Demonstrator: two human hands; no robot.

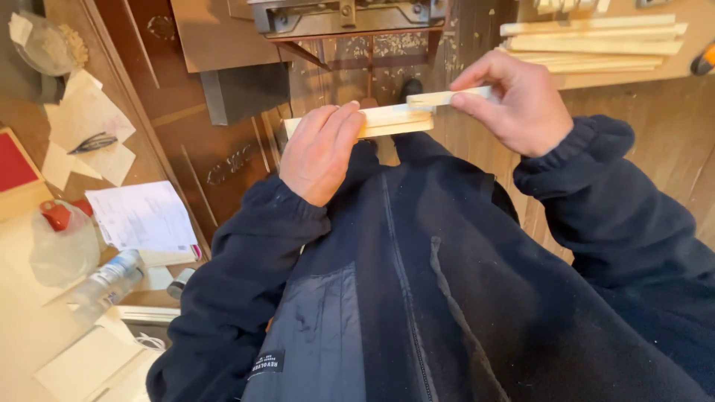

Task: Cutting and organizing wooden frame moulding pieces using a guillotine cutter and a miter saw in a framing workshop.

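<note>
Holding chest-high, the left hand (pixel 319 152) has its grip clamped on a pale wood block (pixel 391 120) lying left-to-right; the right hand (pixel 514 100) pinches a thin wood strip (pixel 450 97) along its top; beyond, stacked slats (pixel 592 43) rest on the surface (pixel 633 71); sawdust litters the floor (pixel 477 30).

Left hand (pixel 319 152) covers the near end of the stacked wood pieces (pixel 395 119); the machine (pixel 348 16) is cut off by the top edge (type unclear); printed sheet (pixel 141 216) text is too small.
</note>
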